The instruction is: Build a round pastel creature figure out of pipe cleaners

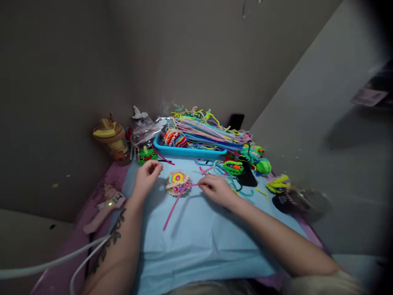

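A round pipe-cleaner piece [178, 178] with coloured rings and small pink round bits lies on the blue cloth between my hands. My right hand [216, 189], closed in a pinch, grips one end of a pink pipe cleaner [171, 213]. The stem runs left to the round piece, and another length slants down toward me. To the left, my left hand [147, 177] is raised with fingers curled and thumb against them, apart from the round piece; I cannot make out anything in it. A green pipe-cleaner creature [146, 155] sits just behind it.
A blue tray [193, 153] full of pipe cleaners stands at the back. Left are a lidded cup [113, 139] and a pink glue gun [106, 209] with a lit green light. Finished pieces and a phone [248, 177] lie right; white cables [55, 259] cross at lower left.
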`<action>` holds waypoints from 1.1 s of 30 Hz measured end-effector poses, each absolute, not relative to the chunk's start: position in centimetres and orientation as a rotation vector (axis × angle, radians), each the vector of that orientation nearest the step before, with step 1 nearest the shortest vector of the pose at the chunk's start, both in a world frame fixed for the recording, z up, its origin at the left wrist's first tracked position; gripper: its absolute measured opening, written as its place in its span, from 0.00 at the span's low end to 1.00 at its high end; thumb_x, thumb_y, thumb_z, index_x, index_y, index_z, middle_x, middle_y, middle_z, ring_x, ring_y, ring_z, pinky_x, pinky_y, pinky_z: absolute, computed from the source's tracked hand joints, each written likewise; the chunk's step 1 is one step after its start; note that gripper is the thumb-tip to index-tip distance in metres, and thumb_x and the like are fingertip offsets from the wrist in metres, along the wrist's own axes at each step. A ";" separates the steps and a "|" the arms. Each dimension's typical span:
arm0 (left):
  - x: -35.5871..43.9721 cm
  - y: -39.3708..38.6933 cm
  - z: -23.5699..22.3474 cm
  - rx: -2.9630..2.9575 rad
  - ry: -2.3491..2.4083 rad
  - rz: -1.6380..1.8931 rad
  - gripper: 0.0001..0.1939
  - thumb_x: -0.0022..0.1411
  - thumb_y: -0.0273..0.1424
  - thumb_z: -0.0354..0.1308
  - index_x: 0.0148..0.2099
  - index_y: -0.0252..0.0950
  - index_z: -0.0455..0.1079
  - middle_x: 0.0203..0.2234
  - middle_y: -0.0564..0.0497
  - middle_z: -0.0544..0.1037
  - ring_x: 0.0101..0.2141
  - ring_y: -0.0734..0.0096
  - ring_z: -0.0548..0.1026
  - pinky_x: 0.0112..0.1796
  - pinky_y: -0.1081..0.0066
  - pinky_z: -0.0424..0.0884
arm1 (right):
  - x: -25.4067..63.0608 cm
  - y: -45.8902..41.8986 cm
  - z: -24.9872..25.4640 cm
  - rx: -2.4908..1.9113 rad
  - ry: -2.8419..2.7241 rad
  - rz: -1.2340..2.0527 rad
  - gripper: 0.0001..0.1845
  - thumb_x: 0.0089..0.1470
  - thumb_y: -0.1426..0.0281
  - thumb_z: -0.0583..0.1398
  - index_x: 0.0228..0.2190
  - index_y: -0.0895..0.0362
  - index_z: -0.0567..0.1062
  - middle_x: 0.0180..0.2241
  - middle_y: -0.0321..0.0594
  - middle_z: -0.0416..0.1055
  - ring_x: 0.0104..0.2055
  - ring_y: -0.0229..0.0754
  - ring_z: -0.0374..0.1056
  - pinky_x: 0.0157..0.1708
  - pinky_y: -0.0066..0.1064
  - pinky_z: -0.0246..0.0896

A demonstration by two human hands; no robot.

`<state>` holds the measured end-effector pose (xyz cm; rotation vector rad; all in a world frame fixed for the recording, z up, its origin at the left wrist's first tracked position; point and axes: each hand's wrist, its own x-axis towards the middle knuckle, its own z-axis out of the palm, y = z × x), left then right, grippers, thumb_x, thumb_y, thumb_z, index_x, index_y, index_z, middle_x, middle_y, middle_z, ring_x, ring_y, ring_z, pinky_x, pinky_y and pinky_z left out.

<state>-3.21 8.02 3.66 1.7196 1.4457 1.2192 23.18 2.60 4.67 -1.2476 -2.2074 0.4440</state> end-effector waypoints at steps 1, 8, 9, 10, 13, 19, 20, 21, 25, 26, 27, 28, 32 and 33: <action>-3.2 8.0 3.7 1.703 1.426 1.233 0.12 0.59 0.39 0.51 0.33 0.35 0.67 0.23 0.53 0.72 0.25 0.73 0.69 0.27 0.75 0.64 | 22.8 1.9 4.0 -1.280 -2.258 0.456 0.09 0.53 0.76 0.56 0.31 0.56 0.78 0.30 0.40 0.75 0.33 0.40 0.71 0.35 0.28 0.62; -2.0 6.2 5.2 1.845 1.059 0.983 0.13 0.57 0.39 0.56 0.35 0.35 0.76 0.30 0.47 0.80 0.31 0.68 0.76 0.33 0.72 0.70 | 20.7 0.9 3.1 -1.384 -2.259 0.358 0.09 0.55 0.75 0.57 0.35 0.55 0.77 0.33 0.40 0.74 0.36 0.39 0.70 0.37 0.27 0.62; -1.7 5.8 5.5 1.912 1.003 0.910 0.12 0.57 0.38 0.57 0.36 0.36 0.77 0.31 0.47 0.80 0.33 0.67 0.76 0.32 0.72 0.71 | 20.4 1.1 3.4 -1.344 -2.270 0.299 0.09 0.56 0.74 0.57 0.36 0.55 0.77 0.33 0.40 0.74 0.36 0.39 0.70 0.37 0.27 0.62; -1.4 5.4 5.8 1.981 0.966 0.861 0.12 0.56 0.37 0.59 0.38 0.36 0.77 0.32 0.47 0.81 0.32 0.67 0.76 0.30 0.73 0.70 | 20.0 1.3 3.8 -1.293 -2.284 0.225 0.09 0.56 0.74 0.56 0.36 0.56 0.77 0.33 0.41 0.74 0.36 0.40 0.70 0.37 0.28 0.62; -0.9 4.6 6.0 2.145 0.929 0.808 0.12 0.54 0.34 0.62 0.42 0.38 0.77 0.32 0.48 0.81 0.30 0.69 0.77 0.31 0.73 0.71 | 19.0 1.6 4.3 -1.150 -2.299 0.023 0.09 0.58 0.73 0.55 0.33 0.57 0.76 0.31 0.42 0.74 0.35 0.42 0.69 0.36 0.31 0.62; -1.4 5.0 5.1 2.256 0.893 0.816 0.09 0.59 0.32 0.59 0.42 0.39 0.76 0.31 0.50 0.82 0.29 0.71 0.78 0.30 0.75 0.72 | 19.1 1.9 3.2 -1.010 -2.213 0.014 0.08 0.59 0.70 0.55 0.35 0.56 0.75 0.32 0.41 0.75 0.35 0.40 0.69 0.36 0.30 0.61; -1.5 5.1 4.9 2.303 0.879 0.822 0.09 0.60 0.32 0.58 0.42 0.39 0.76 0.31 0.50 0.81 0.30 0.71 0.78 0.31 0.75 0.72 | 19.5 2.1 3.1 -1.013 -2.215 0.024 0.07 0.59 0.70 0.56 0.35 0.56 0.75 0.32 0.40 0.75 0.36 0.40 0.69 0.37 0.31 0.61; -1.5 5.3 4.8 2.360 0.883 0.842 0.08 0.61 0.31 0.56 0.41 0.39 0.76 0.31 0.50 0.81 0.30 0.71 0.77 0.32 0.75 0.72 | 19.9 2.2 3.2 -1.029 -2.216 0.032 0.07 0.59 0.70 0.57 0.36 0.56 0.75 0.31 0.40 0.75 0.36 0.40 0.68 0.38 0.31 0.61; -1.5 5.6 4.7 2.607 1.088 0.958 0.10 0.64 0.28 0.51 0.40 0.38 0.74 0.33 0.48 0.78 0.35 0.66 0.74 0.36 0.69 0.70 | 22.4 2.8 3.7 -1.152 -2.128 0.092 0.07 0.58 0.71 0.57 0.33 0.55 0.76 0.29 0.40 0.74 0.34 0.41 0.67 0.39 0.34 0.60; -1.5 5.7 4.7 2.646 1.154 0.972 0.11 0.64 0.28 0.49 0.40 0.38 0.74 0.33 0.48 0.77 0.35 0.65 0.74 0.36 0.68 0.69 | 23.1 2.9 3.8 -1.165 -2.081 0.126 0.07 0.58 0.71 0.57 0.33 0.55 0.76 0.29 0.40 0.75 0.35 0.41 0.68 0.39 0.34 0.60; -1.4 5.7 4.7 2.667 1.210 0.982 0.12 0.65 0.28 0.48 0.40 0.38 0.74 0.33 0.47 0.77 0.35 0.65 0.73 0.36 0.68 0.68 | 23.8 3.1 3.9 -1.174 -2.025 0.167 0.07 0.58 0.71 0.57 0.33 0.55 0.76 0.29 0.40 0.75 0.35 0.41 0.68 0.39 0.34 0.61; -1.4 5.7 4.6 2.669 1.253 0.988 0.12 0.65 0.27 0.47 0.40 0.37 0.73 0.33 0.47 0.76 0.35 0.64 0.73 0.36 0.68 0.68 | 24.5 3.2 4.0 -1.194 -1.967 0.211 0.07 0.58 0.72 0.57 0.32 0.55 0.76 0.30 0.40 0.75 0.35 0.41 0.68 0.39 0.33 0.61; -1.6 5.8 4.4 2.558 1.384 1.106 0.11 0.64 0.26 0.47 0.39 0.37 0.71 0.34 0.48 0.75 0.36 0.65 0.72 0.37 0.69 0.67 | 27.1 3.9 4.3 -1.419 -1.679 0.245 0.08 0.56 0.72 0.57 0.29 0.55 0.76 0.30 0.40 0.74 0.34 0.42 0.69 0.36 0.32 0.62; -1.7 5.9 4.3 2.512 1.427 1.159 0.11 0.64 0.26 0.46 0.40 0.37 0.70 0.34 0.48 0.74 0.36 0.66 0.72 0.38 0.69 0.67 | 27.7 4.2 4.3 -1.486 -1.644 0.247 0.08 0.56 0.72 0.57 0.29 0.55 0.76 0.30 0.40 0.75 0.34 0.42 0.70 0.36 0.32 0.62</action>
